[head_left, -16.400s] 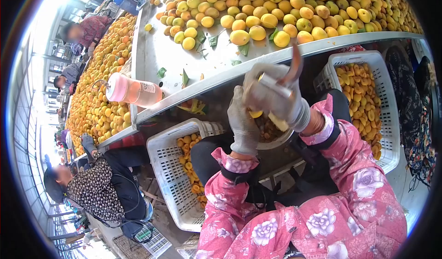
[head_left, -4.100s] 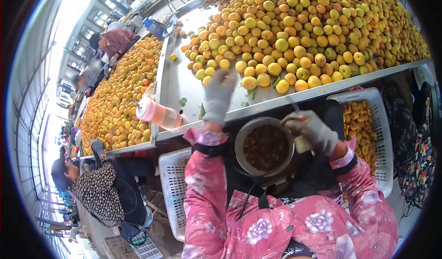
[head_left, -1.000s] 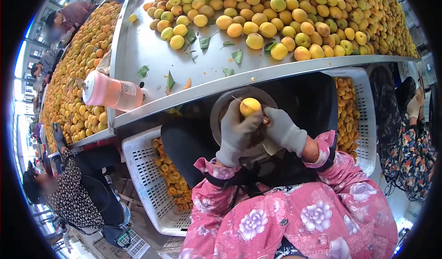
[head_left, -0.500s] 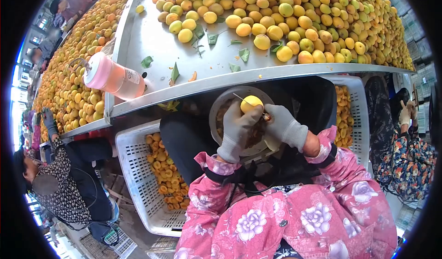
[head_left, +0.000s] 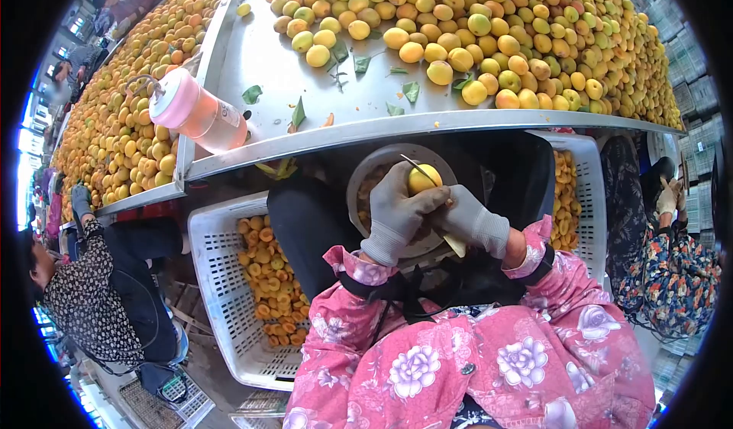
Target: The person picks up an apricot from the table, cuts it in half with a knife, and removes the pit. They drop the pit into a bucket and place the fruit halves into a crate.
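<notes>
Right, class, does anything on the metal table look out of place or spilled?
Green leaves and small orange scraps lie loose on the metal table, beside the heaped apricots; they look like stray debris.

Left hand (head_left: 392, 209): smooth grey glove, its ribbed knit wristband (head_left: 379, 250) a paler grey
Right hand (head_left: 467, 217): matching grey glove, ribbed at the wrist in the same way
Jacket (head_left: 489, 360): pink, printed with large white-and-lilac blooms outlined in purple, smaller pale sprigs between them
Left sleeve (head_left: 333, 328): same pink floral cloth, flared cuff, black band around it near the wrist
Right sleeve (head_left: 578, 307): same print, flared cuff, black band
Button (head_left: 467, 369): small, round, dark, on the jacket front
Inner garment (head_left: 472, 414): dark blue with a pale pattern, showing at the lower edge
Trousers (head_left: 302, 223): plain, black or very dark
</notes>
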Motion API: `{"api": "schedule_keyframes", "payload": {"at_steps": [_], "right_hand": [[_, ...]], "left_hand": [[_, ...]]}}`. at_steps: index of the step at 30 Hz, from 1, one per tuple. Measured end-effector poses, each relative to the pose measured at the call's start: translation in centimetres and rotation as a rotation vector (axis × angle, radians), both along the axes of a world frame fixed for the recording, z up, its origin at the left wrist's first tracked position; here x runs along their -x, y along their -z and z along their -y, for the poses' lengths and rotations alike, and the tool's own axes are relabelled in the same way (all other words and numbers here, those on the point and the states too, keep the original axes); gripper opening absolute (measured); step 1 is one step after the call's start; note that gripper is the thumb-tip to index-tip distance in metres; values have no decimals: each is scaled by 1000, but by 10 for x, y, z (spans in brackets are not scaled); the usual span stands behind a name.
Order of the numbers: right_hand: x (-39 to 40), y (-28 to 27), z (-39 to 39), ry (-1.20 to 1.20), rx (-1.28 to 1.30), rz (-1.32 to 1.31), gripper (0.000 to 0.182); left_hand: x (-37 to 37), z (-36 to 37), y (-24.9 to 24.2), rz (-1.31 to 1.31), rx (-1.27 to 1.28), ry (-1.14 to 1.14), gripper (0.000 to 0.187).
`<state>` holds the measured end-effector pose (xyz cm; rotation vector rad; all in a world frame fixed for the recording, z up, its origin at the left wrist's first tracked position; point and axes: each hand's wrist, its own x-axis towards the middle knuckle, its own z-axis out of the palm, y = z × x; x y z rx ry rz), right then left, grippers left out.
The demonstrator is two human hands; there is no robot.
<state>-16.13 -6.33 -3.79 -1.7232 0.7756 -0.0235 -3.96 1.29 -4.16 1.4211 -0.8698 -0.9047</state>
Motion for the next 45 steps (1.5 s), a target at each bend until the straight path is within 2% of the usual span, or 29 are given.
{"api": "schedule_keyframes", "payload": {"at_steps": [1,2,4,5,7,8,10,11,13,14,16,17,19,20,22,23,26,29,30,32,34,35,36,37,39,40,42,43,45], "right_hand": [[2,-4,-2,39,-16,44,26],[3,-9,-1,44,-12,44,26],[-1,-26,3,-50,637,-442,23],[0,-22,4,-52,640,-445,23],[1,-9,6,4,567,-289,25],[0,-5,7,2,568,-283,25],[2,1,2,-8,27,22,29],[2,5,1,-8,24,24,29],[3,10,-1,113,-14,113,28],[3,10,0,114,-14,111,28],[1,7,3,74,283,-35,29],[-1,3,5,69,282,-38,29],[-5,-8,9,-54,483,-302,27],[-6,-6,11,-53,479,-303,27],[-4,1,16,-136,253,-159,24],[-3,2,16,-136,252,-156,24],[3,-8,14,-222,-212,60,17],[7,-16,10,-165,-327,42,17],[10,-6,13,-217,-150,117,19],[9,-8,5,-2,-293,113,19],[9,9,7,18,-132,14,14],[13,35,13,20,-35,173,12],[13,48,16,81,36,180,10],[9,43,19,13,340,68,9],[8,42,20,-15,592,-49,5],[6,40,18,-26,587,-27,5],[3,28,15,10,-32,119,4],[3,18,18,-3,-34,128,4],[6,-1,23,-241,-177,-12,4]], "left_hand": [[2,0,1,-123,15,0,39],[7,0,1,-123,18,5,39],[16,1,-1,-112,93,-89,38],[15,2,2,-114,96,-90,38],[11,3,4,191,155,-122,38],[8,3,3,196,157,-125,38],[4,-1,-6,105,70,-40,39],[3,1,-4,107,67,-40,39],[3,4,0,-259,57,-98,37],[3,4,2,-261,56,-97,37],[1,5,4,-695,-81,-7,33],[2,5,4,-699,-80,-12,33],[7,5,3,-248,-80,-128,32],[7,3,1,-248,-84,-126,32],[5,1,-4,168,-46,-154,31],[4,0,-5,170,-47,-154,31],[2,-2,-5,223,-90,-64,32],[4,-1,0,111,65,-51,33],[5,0,1,127,100,-40,33],[-1,-2,-2,208,120,-54,32],[1,-2,1,241,83,-65,32],[1,-2,6,220,53,-57,33],[2,-1,7,124,51,-62,34],[2,0,6,21,55,-60,36],[0,-1,3,-38,54,-77,37],[2,0,3,-23,61,-108,36],[0,-3,2,72,55,-94,36],[-1,-4,2,149,45,-67,36],[1,-3,-1,186,89,-100,36]]}}
